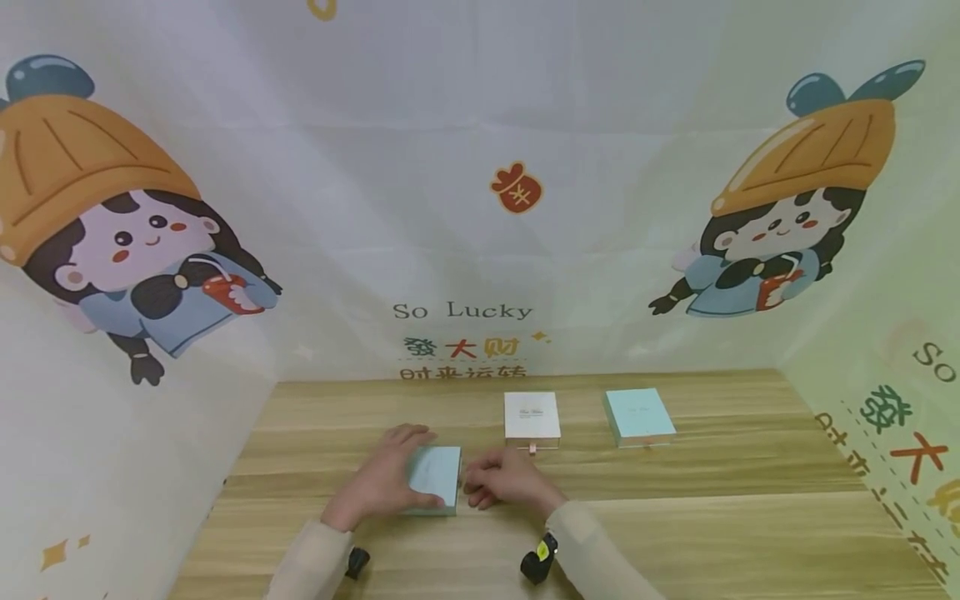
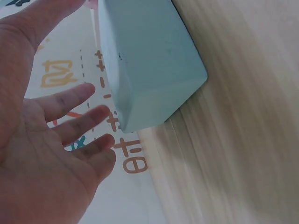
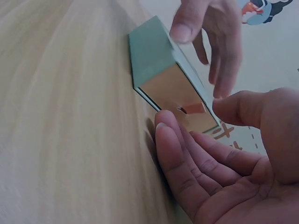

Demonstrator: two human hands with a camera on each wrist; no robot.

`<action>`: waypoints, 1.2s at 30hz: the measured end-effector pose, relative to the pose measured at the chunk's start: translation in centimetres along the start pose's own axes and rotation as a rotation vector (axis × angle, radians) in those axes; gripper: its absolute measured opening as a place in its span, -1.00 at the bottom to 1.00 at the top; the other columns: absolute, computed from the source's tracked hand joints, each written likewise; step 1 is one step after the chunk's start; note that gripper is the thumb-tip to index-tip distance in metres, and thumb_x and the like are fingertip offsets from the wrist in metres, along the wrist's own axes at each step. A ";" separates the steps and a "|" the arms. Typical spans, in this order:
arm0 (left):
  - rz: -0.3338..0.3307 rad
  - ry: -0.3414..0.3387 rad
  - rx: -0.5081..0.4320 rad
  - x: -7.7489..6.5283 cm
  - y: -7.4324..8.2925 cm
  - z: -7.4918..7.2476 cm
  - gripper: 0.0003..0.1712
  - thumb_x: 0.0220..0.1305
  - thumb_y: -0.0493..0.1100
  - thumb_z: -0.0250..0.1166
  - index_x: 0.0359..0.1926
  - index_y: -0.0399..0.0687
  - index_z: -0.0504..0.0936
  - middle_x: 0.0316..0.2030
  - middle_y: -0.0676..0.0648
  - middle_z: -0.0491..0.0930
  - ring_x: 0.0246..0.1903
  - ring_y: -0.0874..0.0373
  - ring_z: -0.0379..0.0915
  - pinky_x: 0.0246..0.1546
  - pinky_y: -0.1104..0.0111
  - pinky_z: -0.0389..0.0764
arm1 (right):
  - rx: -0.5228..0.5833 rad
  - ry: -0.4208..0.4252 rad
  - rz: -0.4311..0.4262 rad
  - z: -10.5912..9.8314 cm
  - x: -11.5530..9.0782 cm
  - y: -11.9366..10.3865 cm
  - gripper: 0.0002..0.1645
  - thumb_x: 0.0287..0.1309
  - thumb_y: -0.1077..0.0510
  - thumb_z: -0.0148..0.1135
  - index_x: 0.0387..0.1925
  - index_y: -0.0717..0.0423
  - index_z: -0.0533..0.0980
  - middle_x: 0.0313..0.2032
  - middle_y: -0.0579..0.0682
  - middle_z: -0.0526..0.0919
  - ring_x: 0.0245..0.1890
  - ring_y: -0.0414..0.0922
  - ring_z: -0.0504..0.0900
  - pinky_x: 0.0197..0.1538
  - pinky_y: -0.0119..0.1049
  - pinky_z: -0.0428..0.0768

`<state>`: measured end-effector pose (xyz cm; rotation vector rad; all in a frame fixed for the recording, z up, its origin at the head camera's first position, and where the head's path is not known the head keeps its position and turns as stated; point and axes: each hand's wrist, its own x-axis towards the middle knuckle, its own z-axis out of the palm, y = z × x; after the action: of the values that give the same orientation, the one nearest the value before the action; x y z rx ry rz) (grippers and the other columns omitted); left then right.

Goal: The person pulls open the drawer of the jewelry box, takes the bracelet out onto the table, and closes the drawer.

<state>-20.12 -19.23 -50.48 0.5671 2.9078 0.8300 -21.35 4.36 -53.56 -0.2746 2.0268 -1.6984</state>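
A pale mint drawer box [image 1: 438,479] lies on the wooden table, its tan drawer front [image 3: 168,95] facing right. A short orange-pink pull tab [image 3: 194,108] sticks out of that front. My left hand [image 1: 386,479] spans the box from its left side, thumb at the near edge, other fingers toward the far edge. In the left wrist view those fingers [image 2: 91,123] are spread and apart from the box [image 2: 149,60]. My right hand [image 1: 510,479] is at the drawer front, its thumb and loosely bent fingers around the tab with a visible gap between them.
Behind my right hand lies a white box [image 1: 531,415] with a small pink tab. Farther right sits another mint box [image 1: 641,417]. A printed cloth [image 1: 465,275] with cartoon figures rises along the back and sides of the wooden table [image 1: 735,533].
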 end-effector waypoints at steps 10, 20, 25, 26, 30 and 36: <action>0.083 -0.096 0.060 0.5 0.1 0.3 0.24 -0.35 0.10 0.77 0.40 -0.18 0.44 0.38 -0.20 0.43 0.42 -0.23 0.24 0.35 -0.16 0.42 | 0.005 0.041 -0.036 1.5 -0.1 0.3 -0.76 0.28 0.32 0.26 -0.11 0.43 0.65 -0.34 0.27 0.79 -0.51 -0.20 0.72 -0.37 -0.33 0.75; 0.039 -0.119 0.045 0.4 0.6 0.6 0.18 -0.32 0.03 0.77 0.38 -0.20 0.46 0.30 -0.20 0.51 0.21 -0.09 0.46 0.21 -0.05 0.53 | -0.056 0.101 -0.043 2.2 -0.1 0.1 -0.87 0.26 0.29 0.33 -0.25 0.35 0.66 -0.47 0.16 0.78 -0.55 -0.19 0.71 -0.42 -0.34 0.73; 0.037 -0.103 0.023 0.6 0.6 0.7 0.16 -0.35 0.01 0.77 0.36 -0.20 0.48 0.26 -0.19 0.55 0.18 -0.07 0.46 0.21 -0.04 0.53 | -0.072 0.143 -0.057 2.4 -0.1 0.2 -0.91 0.23 0.32 0.34 -0.32 0.34 0.64 -0.50 0.16 0.77 -0.58 -0.21 0.68 -0.45 -0.36 0.71; 0.033 -0.101 0.019 0.6 0.6 0.7 0.16 -0.35 0.01 0.78 0.35 -0.20 0.48 0.25 -0.19 0.55 0.18 -0.07 0.46 0.21 -0.04 0.53 | -0.074 0.151 -0.061 2.5 -0.1 0.2 -0.91 0.22 0.32 0.34 -0.32 0.34 0.64 -0.50 0.16 0.76 -0.58 -0.21 0.68 -0.46 -0.37 0.70; 0.024 -0.094 0.003 0.7 0.6 0.8 0.15 -0.38 0.00 0.78 0.33 -0.18 0.49 0.22 -0.16 0.57 0.15 -0.04 0.47 0.19 -0.02 0.54 | -0.057 0.192 -0.085 2.6 0.2 0.4 -0.92 0.17 0.35 0.36 -0.32 0.34 0.63 -0.49 0.12 0.76 -0.55 -0.20 0.70 -0.43 -0.35 0.72; 0.030 -0.091 0.000 0.8 0.8 0.7 0.14 -0.40 -0.02 0.79 0.31 -0.18 0.50 0.18 -0.15 0.58 0.12 -0.02 0.48 0.16 -0.01 0.55 | -0.050 0.231 -0.118 2.6 0.2 0.5 -0.94 0.15 0.38 0.36 -0.35 0.37 0.64 -0.48 0.12 0.75 -0.51 -0.16 0.73 -0.40 -0.31 0.75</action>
<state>-20.52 -17.98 -50.64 0.6330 2.8237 0.7855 -20.22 2.08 -54.39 -0.2277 2.2620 -1.8251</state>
